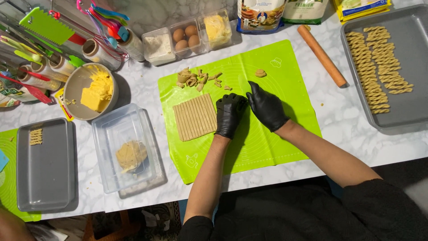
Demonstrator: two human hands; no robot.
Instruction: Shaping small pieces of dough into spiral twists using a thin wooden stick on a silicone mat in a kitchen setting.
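My left hand (pixel 229 115) in its black glove curls at the right edge of the square slab of tan dough cut into narrow strips (pixel 195 116); the fingertips fold under, so I cannot tell whether they pinch a strip or merely press on the edge. My right hand (pixel 266 107), gloved the same, lies just beside it, fingers loosely together and flat on the lime-green silicone baking mat (pixel 276 67), holding nothing that I can see. Whatever sits between the two hands is hidden by the gloves. Beyond my fingertips lie curled dough trimmings (pixel 198 78) and one small dough ball (pixel 260 72). Farther right, the wooden rolling pin (pixel 322 55) lies slantwise before the grey metal tray (pixel 412 27) of twisted dough sticks (pixel 379 67), its far side cut off. Left of my hands stands a clear plastic tub (pixel 107 129) with a dough lump (pixel 131 155).
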